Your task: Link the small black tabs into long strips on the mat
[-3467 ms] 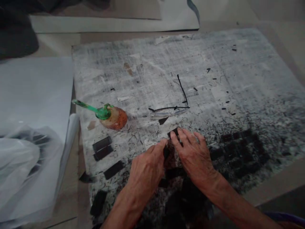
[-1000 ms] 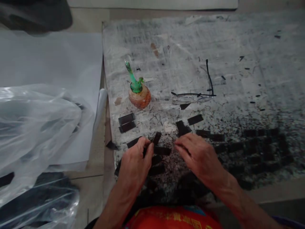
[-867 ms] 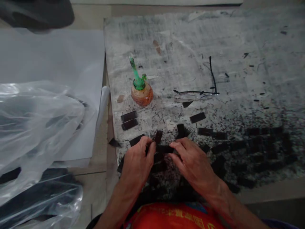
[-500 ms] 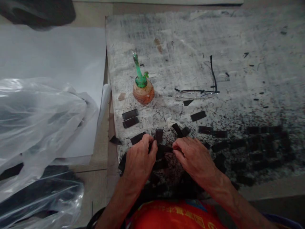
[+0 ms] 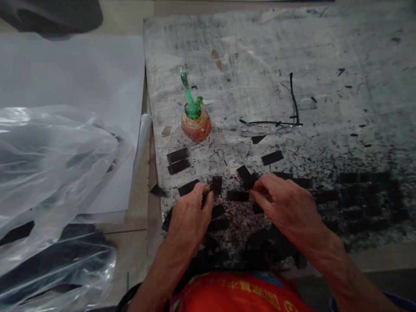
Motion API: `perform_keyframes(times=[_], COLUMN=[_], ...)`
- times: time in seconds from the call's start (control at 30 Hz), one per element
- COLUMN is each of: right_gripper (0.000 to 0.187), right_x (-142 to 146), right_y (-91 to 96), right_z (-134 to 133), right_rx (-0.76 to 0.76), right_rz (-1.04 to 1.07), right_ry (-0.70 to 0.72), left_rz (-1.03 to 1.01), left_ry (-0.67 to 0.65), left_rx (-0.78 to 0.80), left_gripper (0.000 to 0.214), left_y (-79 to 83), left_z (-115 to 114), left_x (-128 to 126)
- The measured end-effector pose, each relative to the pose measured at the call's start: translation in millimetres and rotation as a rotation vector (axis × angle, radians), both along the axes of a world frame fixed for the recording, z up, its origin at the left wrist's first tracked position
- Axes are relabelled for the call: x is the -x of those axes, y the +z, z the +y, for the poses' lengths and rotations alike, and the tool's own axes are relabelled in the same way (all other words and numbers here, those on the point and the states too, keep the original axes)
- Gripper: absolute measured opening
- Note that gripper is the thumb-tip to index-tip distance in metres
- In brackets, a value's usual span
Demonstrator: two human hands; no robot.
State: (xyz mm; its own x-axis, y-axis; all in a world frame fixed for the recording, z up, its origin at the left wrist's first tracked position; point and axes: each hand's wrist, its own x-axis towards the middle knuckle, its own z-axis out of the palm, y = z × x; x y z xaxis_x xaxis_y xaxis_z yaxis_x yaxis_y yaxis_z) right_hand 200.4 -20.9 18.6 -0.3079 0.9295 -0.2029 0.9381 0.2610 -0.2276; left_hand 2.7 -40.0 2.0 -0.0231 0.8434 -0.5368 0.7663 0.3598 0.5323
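The right hand (image 5: 287,208) pinches thumb and forefinger shut on the right end of a short black flat strip (image 5: 237,196), near the near edge of the ink-stained white work board (image 5: 253,52). The left hand (image 5: 190,216) curls beside another black strip (image 5: 216,185); I cannot tell whether it grips it. Near the board's left edge stands a round orange bottle with a green nozzle (image 5: 195,123); thin black-framed eyeglasses (image 5: 271,124) lie mid-board.

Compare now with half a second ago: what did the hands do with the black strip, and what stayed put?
The hands drew apart: the right hand shifted rightward, its fingertips at the end of the black strip; the left hand barely moved and no longer touches it. The orange bottle, glasses and loose strips stayed put.
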Motion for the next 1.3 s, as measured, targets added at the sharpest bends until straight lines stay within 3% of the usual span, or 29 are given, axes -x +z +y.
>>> perform_keyframes(times=[0.1,0.2,0.4,0.57,0.67,0.73,0.87,1.07,1.23,1.3], right_gripper=[0.008,0.002,0.006,0.002,0.024,0.030,0.017,0.013,0.009,0.011], right_x=[5,15,41,55,60,62,66,59,48,48], right_y=[-0.3,-1.0,10.5,27.9,31.0,28.3,19.9,19.3,0.0,-8.4], right_z=[-2,-9,-20,-30,-39,-44,-48,-43,-31,-27], right_rx=[0.022,0.149,0.316,0.392,0.339,0.293,0.265,0.396,0.122,0.081], right_rz=[0.088,0.286,0.633,0.785,0.765,0.754,0.797,0.743,0.405,0.337], right_ry=[-0.054,-0.103,-0.168,-0.175,-0.143,-0.116,-0.081,-0.060,-0.109,-0.089], left_rz=[-0.097,-0.281,-0.949,-1.354,-1.447,-1.470,-1.466,-1.409,-1.303,-1.221], left_ry=[0.111,0.257,0.670,1.004,1.116,1.150,1.172,1.142,1.050,0.970], left_rx=[-0.005,0.036,0.359,0.410,0.376,0.356,0.333,0.327,0.289,0.272], left_gripper=[0.012,0.015,0.030,0.015,0.013,0.015,0.017,0.020,0.019,0.019], left_y=[1.4,4.6,18.9,22.5,20.8,20.3,20.1,15.9,13.2,13.3], left_z=[0,0,-6,-6,-7,-8,-12,-18,-22,-22], left_x=[0,3,12,12,10,10,10,11,11,11])
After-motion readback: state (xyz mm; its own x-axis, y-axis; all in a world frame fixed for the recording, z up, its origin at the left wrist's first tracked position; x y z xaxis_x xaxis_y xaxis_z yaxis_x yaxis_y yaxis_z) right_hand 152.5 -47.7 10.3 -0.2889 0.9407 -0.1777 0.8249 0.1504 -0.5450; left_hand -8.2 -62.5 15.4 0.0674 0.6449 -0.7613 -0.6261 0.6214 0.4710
